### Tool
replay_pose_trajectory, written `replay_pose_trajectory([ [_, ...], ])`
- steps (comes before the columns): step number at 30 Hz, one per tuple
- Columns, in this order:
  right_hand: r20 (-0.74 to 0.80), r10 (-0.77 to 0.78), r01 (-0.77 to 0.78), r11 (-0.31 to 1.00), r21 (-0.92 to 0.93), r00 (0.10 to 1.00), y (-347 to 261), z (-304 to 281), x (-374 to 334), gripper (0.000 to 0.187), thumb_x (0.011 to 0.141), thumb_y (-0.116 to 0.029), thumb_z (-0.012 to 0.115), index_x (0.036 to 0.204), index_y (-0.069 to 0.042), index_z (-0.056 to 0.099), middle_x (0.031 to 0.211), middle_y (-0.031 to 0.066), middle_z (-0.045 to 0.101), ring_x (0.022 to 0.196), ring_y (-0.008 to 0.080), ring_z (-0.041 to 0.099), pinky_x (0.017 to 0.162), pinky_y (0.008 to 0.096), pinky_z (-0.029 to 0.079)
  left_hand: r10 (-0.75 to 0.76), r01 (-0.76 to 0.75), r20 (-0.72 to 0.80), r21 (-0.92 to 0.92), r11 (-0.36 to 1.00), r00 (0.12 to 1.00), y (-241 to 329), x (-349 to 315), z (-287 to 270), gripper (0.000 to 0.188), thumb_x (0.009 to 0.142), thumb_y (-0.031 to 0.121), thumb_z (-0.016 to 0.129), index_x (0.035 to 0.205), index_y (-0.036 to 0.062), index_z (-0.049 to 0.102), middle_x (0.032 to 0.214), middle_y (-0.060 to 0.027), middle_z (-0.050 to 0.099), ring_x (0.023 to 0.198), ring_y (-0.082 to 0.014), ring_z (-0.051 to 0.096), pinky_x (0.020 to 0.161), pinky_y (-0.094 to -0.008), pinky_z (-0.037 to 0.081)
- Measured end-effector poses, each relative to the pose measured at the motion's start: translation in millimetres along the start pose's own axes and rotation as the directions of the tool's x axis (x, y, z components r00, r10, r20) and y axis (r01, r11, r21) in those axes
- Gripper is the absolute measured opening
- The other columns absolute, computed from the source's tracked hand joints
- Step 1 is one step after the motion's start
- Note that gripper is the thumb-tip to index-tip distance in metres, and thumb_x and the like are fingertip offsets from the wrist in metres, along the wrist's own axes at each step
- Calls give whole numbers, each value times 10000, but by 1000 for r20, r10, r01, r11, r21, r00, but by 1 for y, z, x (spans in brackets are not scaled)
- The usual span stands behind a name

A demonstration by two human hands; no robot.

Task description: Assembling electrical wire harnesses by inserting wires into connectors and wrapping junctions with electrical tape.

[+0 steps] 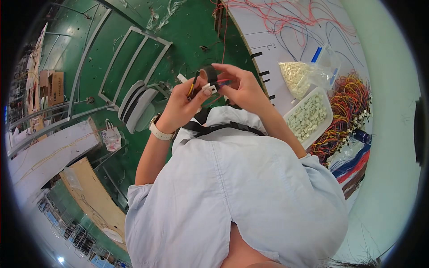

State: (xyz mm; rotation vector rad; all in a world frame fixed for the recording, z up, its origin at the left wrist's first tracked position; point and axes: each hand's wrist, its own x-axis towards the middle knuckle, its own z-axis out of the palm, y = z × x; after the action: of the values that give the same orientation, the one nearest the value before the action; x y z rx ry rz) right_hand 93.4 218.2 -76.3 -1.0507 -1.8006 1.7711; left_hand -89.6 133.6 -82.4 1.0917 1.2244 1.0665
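In front of my body, my two hands meet close together. A white plastic connector (211,88) is pinched by my left hand (182,104) at its thumb tip, with yellow and black wires (192,86) beside the fingers. Just above the connector, a roll of black tape (208,74) stands on edge, and the fingers of my right hand (246,88) curl against it. Red and blue wires (222,82) run from the connector toward my right palm. Some fingertips are hidden behind the roll and the wires.
On the white table to my right are a bag of cream connectors (295,78), a white tray (330,117) of small connectors and a heap of coloured wires (342,114). Loose red wires (286,11) lie at its far end. A grey chair (137,107) and metal frames (129,62) stand left.
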Motion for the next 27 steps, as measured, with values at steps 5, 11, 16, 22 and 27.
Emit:
replay_pose_trajectory([
  [5, 479, 128, -444, 630, 637, 869, -20, -20, 5, 551, 775, 10, 524, 1321, -26, 457, 1056, 140, 640, 596, 144, 636, 478, 214, 501, 182, -177, 30, 418, 891, 983, 7, -12, 3, 187, 831, 74, 662, 966, -1, 557, 590, -87, 493, 491, -182, 456, 477, -287, 347],
  [11, 316, 137, -253, 896, 365, 939, -17, -11, 9, 534, 834, -122, 625, 1332, -35, 454, 967, 118, 666, 492, 107, 600, 457, 218, 511, 223, -201, 10, 482, 853, 975, 15, -20, 1, 168, 807, 91, 682, 897, 25, 556, 587, -88, 533, 471, -236, 494, 456, -317, 366],
  [16, 293, 142, -197, 965, 170, 946, -32, -10, 13, 475, 760, -71, 704, 1199, 47, 564, 882, 94, 677, 502, 51, 556, 377, 176, 404, 297, -291, 107, 660, 693, 949, 18, -27, 3, 234, 797, 163, 703, 767, 53, 498, 601, -76, 572, 485, -262, 541, 439, -345, 389],
  [22, 128, 120, -149, 959, 241, 984, -41, 2, 8, 411, 709, -142, 760, 1063, 32, 645, 822, 40, 690, 586, 18, 562, 386, 177, 381, 330, -275, 64, 713, 645, 942, 18, -22, -2, 183, 764, 140, 706, 845, 72, 558, 709, -37, 620, 508, -243, 564, 443, -335, 410],
  [27, 375, -153, -27, 901, 434, 914, -24, -10, -2, 306, 804, -102, 643, 1076, 36, 616, 1085, 111, 633, 918, 112, 605, 776, 245, 483, 472, -312, 50, 810, 496, 880, 12, -23, -11, 239, 718, 133, 710, 921, 113, 585, 771, -16, 615, 539, -212, 575, 438, -306, 411],
])
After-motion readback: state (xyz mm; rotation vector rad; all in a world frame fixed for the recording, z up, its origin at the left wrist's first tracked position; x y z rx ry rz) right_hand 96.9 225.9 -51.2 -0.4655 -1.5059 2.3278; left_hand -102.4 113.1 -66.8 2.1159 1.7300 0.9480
